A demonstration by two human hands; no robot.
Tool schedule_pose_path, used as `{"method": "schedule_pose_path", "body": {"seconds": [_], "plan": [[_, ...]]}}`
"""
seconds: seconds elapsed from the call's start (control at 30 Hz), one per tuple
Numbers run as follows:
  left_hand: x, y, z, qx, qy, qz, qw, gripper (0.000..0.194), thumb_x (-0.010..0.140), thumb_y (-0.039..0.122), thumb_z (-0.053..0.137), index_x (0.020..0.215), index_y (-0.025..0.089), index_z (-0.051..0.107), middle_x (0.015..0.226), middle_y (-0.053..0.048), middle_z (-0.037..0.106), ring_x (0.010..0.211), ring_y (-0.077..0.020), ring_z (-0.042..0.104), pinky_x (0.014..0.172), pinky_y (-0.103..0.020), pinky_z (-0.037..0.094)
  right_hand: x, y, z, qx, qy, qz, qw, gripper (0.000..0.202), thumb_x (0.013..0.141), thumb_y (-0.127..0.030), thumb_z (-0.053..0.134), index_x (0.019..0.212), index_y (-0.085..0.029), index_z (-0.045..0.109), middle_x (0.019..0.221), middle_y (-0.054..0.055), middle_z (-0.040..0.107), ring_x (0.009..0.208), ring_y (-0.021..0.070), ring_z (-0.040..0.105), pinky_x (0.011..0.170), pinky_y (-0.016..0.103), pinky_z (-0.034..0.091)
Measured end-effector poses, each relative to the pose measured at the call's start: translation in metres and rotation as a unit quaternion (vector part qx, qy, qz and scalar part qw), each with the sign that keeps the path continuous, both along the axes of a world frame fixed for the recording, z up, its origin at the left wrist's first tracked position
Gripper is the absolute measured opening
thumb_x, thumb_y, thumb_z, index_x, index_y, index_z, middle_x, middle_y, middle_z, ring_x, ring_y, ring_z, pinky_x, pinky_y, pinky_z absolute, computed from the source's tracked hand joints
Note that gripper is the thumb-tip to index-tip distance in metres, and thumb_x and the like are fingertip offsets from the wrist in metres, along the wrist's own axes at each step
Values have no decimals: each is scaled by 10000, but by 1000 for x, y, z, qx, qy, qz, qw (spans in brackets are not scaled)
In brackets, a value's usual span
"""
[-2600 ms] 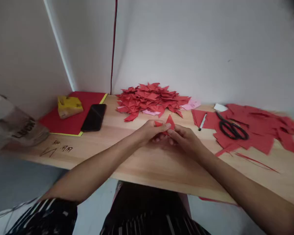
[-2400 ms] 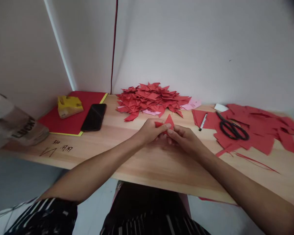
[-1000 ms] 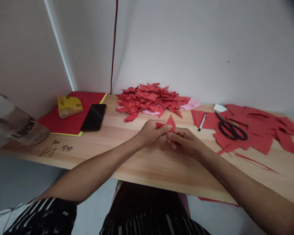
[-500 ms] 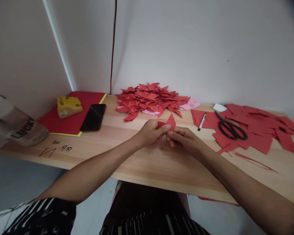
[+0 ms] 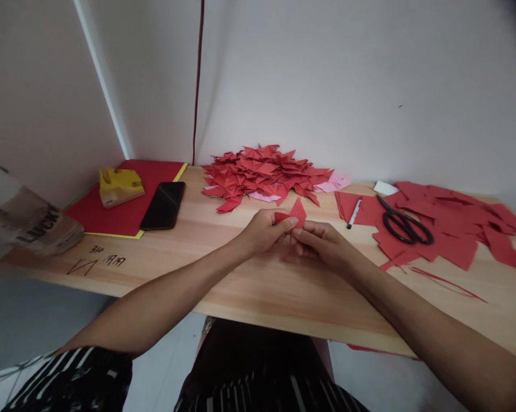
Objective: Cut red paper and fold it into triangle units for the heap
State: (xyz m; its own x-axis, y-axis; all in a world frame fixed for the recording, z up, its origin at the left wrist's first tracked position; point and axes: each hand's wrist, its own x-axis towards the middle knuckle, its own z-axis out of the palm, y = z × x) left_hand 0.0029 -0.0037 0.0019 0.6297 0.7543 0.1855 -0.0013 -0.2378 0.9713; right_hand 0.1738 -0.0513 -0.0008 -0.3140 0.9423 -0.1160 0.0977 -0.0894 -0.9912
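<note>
A small piece of folded red paper (image 5: 298, 213) is held between both hands above the middle of the table, one pointed corner sticking up. My left hand (image 5: 267, 230) is closed on its left side, thumb pressed on the front. The fingers of my right hand (image 5: 320, 239) pinch its lower right part and partly hide it. Behind the hands lies a heap of folded red paper pieces (image 5: 262, 169), with some pink paper (image 5: 337, 182) at its right edge.
Black scissors (image 5: 406, 226) lie on cut red paper sheets (image 5: 459, 246) at the right, near a marker pen (image 5: 354, 213). On the left are a black phone (image 5: 163, 205), a yellow packet (image 5: 120, 186), a red folder (image 5: 86, 213) and a clear plastic container (image 5: 47, 223).
Both hands keep their grip on the folded paper, with only a very slight shift of the fingers. Nothing else on the table has visibly moved.
</note>
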Motion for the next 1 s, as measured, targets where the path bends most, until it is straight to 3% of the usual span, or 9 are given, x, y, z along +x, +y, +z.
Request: {"method": "schedule_pose_path", "body": {"seconds": [0.13,0.37,0.6,1.0], "plan": [[-1,1,0,-39,19,-29,999,418,893,492,509,659,150,558,488,45,454,437,-73,396,459,-220,301,1,0,2,18,-32,-13,999,394,810,-543,629,669,-176,601,526,-23,540,461,79,399,457,239,273],[-4,2,8,108,62,22,992,390,900,391,482,606,150,565,566,34,443,558,-93,404,566,-236,325,2,-1,2,-1,-14,-10,1000,401,816,-546,636,689,-167,606,534,-23,545,453,72,394,444,234,250],[-3,1,5,112,55,15,992,358,903,345,465,607,157,537,604,15,531,608,-106,474,635,-235,375,3,1,-5,-6,-6,14,1000,417,815,-582,639,801,-165,636,649,2,588,524,86,451,490,233,323],[-1,0,4,139,62,24,988,387,926,355,457,618,158,583,609,19,511,596,-104,432,616,-234,346,4,-2,4,49,-105,-14,993,409,869,-527,547,667,-172,568,471,-63,408,422,63,291,431,244,173]]}}
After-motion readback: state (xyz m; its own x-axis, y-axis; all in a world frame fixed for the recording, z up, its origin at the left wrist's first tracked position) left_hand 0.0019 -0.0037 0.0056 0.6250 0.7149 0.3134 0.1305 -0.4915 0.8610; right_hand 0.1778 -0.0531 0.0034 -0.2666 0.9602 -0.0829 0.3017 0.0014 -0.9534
